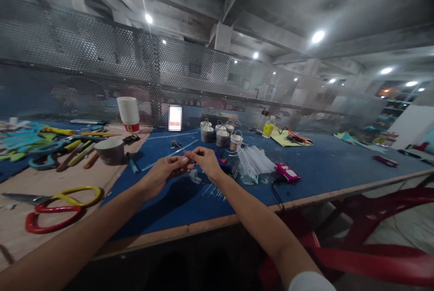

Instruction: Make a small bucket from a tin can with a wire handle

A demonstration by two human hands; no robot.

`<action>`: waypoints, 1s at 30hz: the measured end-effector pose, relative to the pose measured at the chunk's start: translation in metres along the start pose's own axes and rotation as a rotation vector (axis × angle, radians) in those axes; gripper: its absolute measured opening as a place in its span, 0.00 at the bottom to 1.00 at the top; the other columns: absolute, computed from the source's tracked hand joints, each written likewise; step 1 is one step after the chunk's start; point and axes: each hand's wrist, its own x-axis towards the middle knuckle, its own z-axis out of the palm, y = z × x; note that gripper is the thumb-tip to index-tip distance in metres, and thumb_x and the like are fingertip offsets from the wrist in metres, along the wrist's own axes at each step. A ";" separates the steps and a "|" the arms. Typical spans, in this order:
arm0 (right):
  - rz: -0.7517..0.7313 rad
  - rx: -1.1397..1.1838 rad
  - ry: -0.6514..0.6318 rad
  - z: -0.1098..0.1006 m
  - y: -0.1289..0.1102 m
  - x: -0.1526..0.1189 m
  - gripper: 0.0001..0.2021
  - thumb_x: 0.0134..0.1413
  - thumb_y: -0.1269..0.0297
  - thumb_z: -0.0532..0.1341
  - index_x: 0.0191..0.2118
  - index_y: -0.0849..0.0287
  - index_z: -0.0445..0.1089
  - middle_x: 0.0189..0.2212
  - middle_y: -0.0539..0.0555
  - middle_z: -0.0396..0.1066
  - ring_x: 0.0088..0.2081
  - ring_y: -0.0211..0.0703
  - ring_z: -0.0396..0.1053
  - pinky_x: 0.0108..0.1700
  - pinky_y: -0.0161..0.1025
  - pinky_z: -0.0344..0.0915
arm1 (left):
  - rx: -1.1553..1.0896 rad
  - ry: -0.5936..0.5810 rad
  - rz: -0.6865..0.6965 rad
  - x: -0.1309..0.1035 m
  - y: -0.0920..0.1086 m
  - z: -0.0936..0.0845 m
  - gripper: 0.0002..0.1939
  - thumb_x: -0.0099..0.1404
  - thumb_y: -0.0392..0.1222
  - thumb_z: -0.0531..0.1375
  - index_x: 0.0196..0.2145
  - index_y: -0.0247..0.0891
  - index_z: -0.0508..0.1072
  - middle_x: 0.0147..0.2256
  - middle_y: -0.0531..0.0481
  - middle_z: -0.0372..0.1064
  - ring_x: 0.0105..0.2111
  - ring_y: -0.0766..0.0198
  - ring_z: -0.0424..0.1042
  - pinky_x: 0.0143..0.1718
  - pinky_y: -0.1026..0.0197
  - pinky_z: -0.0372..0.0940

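Observation:
Over the blue tabletop, my left hand [168, 170] and my right hand [204, 161] meet, fingertips pinched close together. Between them is a thin wire-like piece [180, 147], its end sticking out up and to the left; which hand grips it is hard to make out. Below and to the right of my hands lie several thin, pale sticks or wires [217, 191]. A clear plastic bag [254, 163] rests right of my right wrist. Behind my hands stand several small pails with wire handles [223, 136].
Red-and-yellow scissors [63, 207] lie at the left, near a grey cup [110, 151], pens and blue-handled scissors. A stack of white cups [129, 112] and a lit phone [175, 118] stand behind. A magenta item [287, 172] and a red chair [376, 259] are at the right.

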 end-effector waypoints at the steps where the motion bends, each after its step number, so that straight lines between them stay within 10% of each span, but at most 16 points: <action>1: -0.005 0.002 -0.001 0.000 0.001 0.000 0.22 0.40 0.44 0.72 0.25 0.61 0.73 0.21 0.48 0.68 0.25 0.35 0.62 0.29 0.34 0.59 | 0.004 0.002 0.004 -0.001 0.001 0.001 0.12 0.55 0.47 0.73 0.31 0.36 0.81 0.33 0.44 0.82 0.35 0.60 0.78 0.48 0.60 0.69; 30: -0.062 -0.064 -0.004 -0.001 0.003 0.001 0.17 0.51 0.50 0.67 0.26 0.61 0.74 0.22 0.48 0.68 0.27 0.36 0.63 0.31 0.33 0.60 | -0.082 0.027 -0.045 -0.001 0.002 0.000 0.12 0.61 0.48 0.70 0.36 0.35 0.81 0.32 0.44 0.82 0.33 0.62 0.78 0.44 0.61 0.71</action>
